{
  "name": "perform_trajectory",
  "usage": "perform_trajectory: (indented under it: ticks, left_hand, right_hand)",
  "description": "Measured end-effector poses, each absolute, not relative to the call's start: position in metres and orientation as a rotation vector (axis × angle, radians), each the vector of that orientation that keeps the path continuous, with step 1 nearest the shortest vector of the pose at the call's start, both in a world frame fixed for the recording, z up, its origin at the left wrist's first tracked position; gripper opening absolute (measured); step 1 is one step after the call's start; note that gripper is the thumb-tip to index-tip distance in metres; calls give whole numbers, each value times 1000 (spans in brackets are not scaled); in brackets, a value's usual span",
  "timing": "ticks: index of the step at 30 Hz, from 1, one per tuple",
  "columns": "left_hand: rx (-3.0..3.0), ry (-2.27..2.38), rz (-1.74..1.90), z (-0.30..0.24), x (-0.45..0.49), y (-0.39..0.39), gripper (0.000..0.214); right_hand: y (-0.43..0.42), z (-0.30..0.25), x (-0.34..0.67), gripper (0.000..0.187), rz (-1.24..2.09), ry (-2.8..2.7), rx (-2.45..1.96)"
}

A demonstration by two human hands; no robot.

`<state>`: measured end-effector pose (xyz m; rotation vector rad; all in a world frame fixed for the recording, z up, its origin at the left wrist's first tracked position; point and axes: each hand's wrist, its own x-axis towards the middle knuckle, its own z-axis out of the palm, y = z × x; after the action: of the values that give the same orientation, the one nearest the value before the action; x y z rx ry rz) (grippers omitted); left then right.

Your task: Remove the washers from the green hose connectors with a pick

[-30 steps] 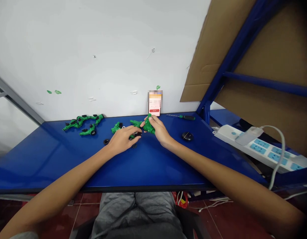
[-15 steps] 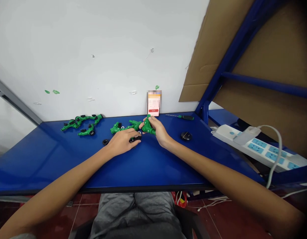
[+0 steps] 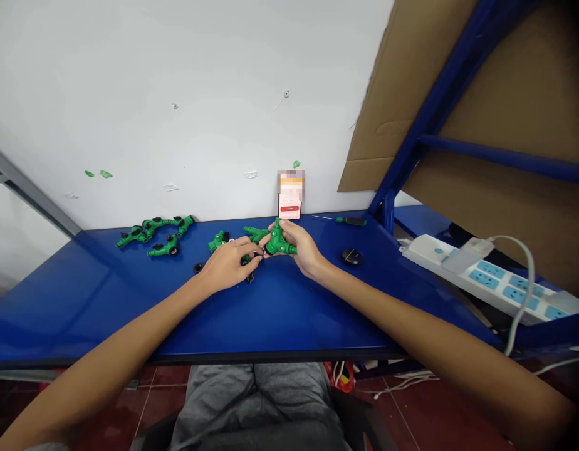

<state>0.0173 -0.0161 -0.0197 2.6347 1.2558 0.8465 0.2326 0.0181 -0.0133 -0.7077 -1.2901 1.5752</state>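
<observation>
The fitting [image 3: 276,243], green with a dark lower-left end, is in the right hand [image 3: 302,249], over the far half of the table. That hand's fingers are closed around it, with the thumb along the upper side. The left hand [image 3: 226,266] is palm down just beside the fitting's dark end, its fingers and thumb bent toward each other; whether they pinch a small part cannot be told.

Close behind the hands lie two more green pieces, the near one [image 3: 255,234] partly hidden by the fingers and the other one [image 3: 218,240] further left. A black ring [image 3: 198,267] shows by the left wrist, and a small black part [image 3: 250,278] below the left thumb. Well to the left is a group of green fittings [image 3: 155,227] with black parts.

The table [image 3: 280,319] is glossy blue with a dark front edge. At its back a phone [image 3: 290,205], screen lit, leans on the white wall [image 3: 224,88], which has scuffs and green marks. Right of the hands are a screwdriver [image 3: 351,221] and a black case [image 3: 352,257].

Further right, a white power strip [image 3: 491,279] with blue sockets lies by the blue frame [image 3: 409,153], backed with cardboard [image 3: 376,134]. Below are the person's grey trousers [image 3: 256,401] and red floor tiles [image 3: 406,407].
</observation>
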Motion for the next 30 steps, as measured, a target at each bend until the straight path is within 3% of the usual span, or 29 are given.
perform_trajectory:
  ticks: [12,15,19,30]
  left_hand:
    - [2520,1287,836,2,13,-22,32]
    - [2447,1341,887,2,15,-24,25]
    - [2373,1362,964,-1,19,-25,41]
    - [2539,1300,922,-7,19,-26,31]
  right_hand:
    - [29,-7,242,17,1619,-1194,-576]
    - [30,-8,240,22,1610,-1210,-617]
    - [26,-9,236,34,1606,-1325,-661]
    - [18,-8,231,50,1628,-1512,-662]
